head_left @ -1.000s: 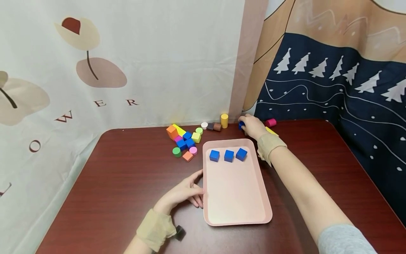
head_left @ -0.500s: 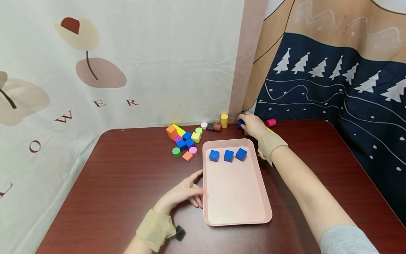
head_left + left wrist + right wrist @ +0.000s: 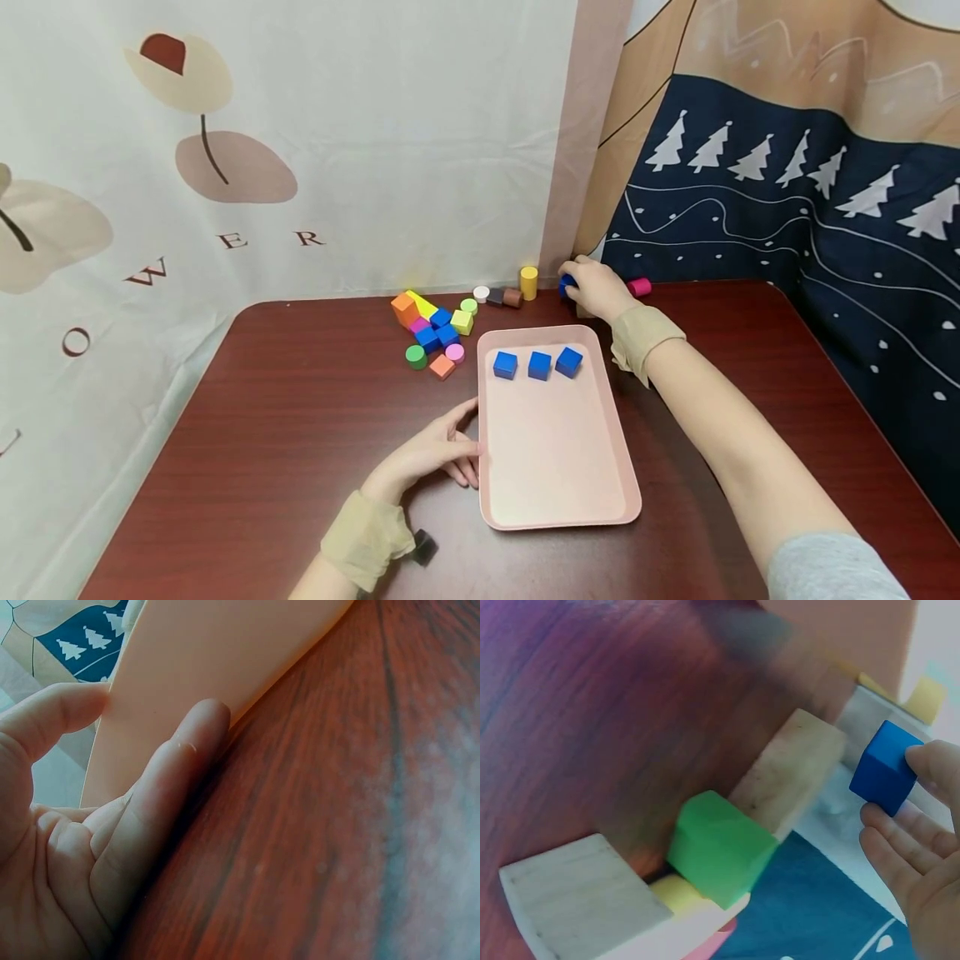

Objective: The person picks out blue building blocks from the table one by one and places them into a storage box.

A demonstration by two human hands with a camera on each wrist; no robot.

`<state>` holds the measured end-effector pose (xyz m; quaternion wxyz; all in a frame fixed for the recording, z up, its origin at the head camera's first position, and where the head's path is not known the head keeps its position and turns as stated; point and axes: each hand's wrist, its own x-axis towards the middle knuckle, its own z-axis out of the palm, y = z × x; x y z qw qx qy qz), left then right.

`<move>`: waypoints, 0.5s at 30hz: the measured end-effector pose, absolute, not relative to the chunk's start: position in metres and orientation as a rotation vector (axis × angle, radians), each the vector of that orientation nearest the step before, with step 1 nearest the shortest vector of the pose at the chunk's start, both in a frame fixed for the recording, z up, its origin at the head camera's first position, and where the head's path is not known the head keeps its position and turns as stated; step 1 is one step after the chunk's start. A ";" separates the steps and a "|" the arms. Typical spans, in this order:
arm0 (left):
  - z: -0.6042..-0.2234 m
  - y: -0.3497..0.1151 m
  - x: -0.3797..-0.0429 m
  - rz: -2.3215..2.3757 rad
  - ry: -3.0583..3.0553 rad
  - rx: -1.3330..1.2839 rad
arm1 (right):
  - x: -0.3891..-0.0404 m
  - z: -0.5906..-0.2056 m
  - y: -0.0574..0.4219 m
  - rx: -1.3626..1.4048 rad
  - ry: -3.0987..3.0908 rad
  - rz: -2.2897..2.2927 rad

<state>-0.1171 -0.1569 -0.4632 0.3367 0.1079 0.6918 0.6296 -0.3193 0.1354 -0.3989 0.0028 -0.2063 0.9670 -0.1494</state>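
Observation:
Between thumb and fingertips my right hand (image 3: 598,290) pinches a blue cube (image 3: 885,766), which the right wrist view shows above the table's far edge. Three more blue cubes stand in a row at the far end of the pink tray (image 3: 558,454): a left one (image 3: 506,365), a middle one (image 3: 539,365) and a right one (image 3: 568,362). My left hand (image 3: 427,450) lies against the tray's left side, its thumb at the rim and its fingers fairly straight, touching the wall in the left wrist view.
Left of the tray's far end lies a pile of coloured blocks (image 3: 427,329). A yellow cylinder (image 3: 528,283) stands upright at the back. Near my right hand are a green block (image 3: 720,847), a plain wooden block (image 3: 787,776) and a pale block (image 3: 585,889). A curtain hangs behind.
My right hand, gripping the blue cube, has shifted very slightly left and up in the head view. The left hand still touches the tray, and the tray cubes keep their arrangement.

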 end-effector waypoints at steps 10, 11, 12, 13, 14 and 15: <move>-0.459 -0.157 -0.117 1.642 1.811 0.290 | -0.313 -0.382 0.132 -0.724 3.021 -0.537; -0.459 -0.157 -0.117 1.642 1.808 0.290 | -0.312 -0.381 0.132 -0.732 3.022 -0.543; -0.459 -0.157 -0.116 1.647 1.803 0.292 | -0.311 -0.379 0.132 -0.738 3.023 -0.554; -0.460 -0.157 -0.116 1.652 1.798 0.294 | -0.310 -0.378 0.131 -0.747 3.026 -0.564; -0.460 -0.157 -0.116 1.658 1.792 0.295 | -0.309 -0.376 0.131 -0.754 3.025 -0.577; -0.461 -0.156 -0.116 1.664 1.786 0.296 | -0.308 -0.375 0.131 -0.761 3.029 -0.584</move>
